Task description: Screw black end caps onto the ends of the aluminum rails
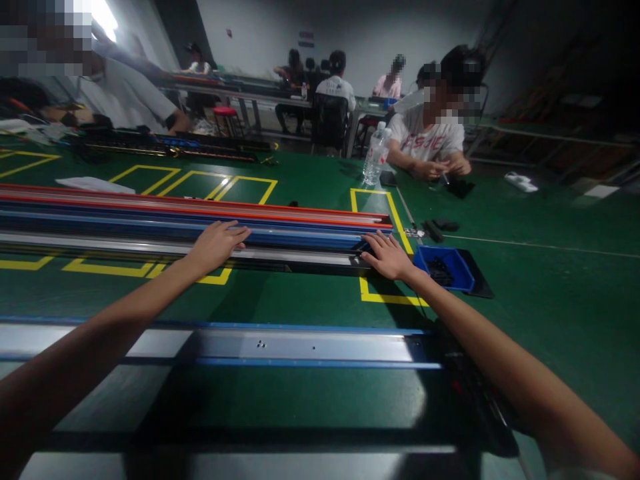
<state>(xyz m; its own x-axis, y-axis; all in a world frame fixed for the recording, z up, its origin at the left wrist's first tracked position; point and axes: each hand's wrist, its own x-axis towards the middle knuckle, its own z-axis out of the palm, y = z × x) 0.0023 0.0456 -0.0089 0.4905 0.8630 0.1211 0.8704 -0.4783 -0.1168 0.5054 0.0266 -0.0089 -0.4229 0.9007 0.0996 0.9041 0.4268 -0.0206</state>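
Note:
Both arms reach across a green table to a row of long rails lying side by side. My left hand (218, 246) rests palm down on the blue rail (300, 238) and the silver-black rail (300, 257), its fingers stretched out. Near the right ends of the same rails lies my right hand (387, 255), fingers spread over them. Behind these runs an orange-red rail (280, 211). Closer to me, a wide silver rail with blue edges (290, 346) lies across the table, with several small holes in its face.
Right of my right hand stands a blue bin (445, 268) with black parts. Plastic bottles (374, 160) stand behind the rails. Across the table, a person (430, 133) handles a small item. Yellow tape rectangles (395, 300) mark the green tabletop (550, 300). Dark rails (175, 143) lie farther back.

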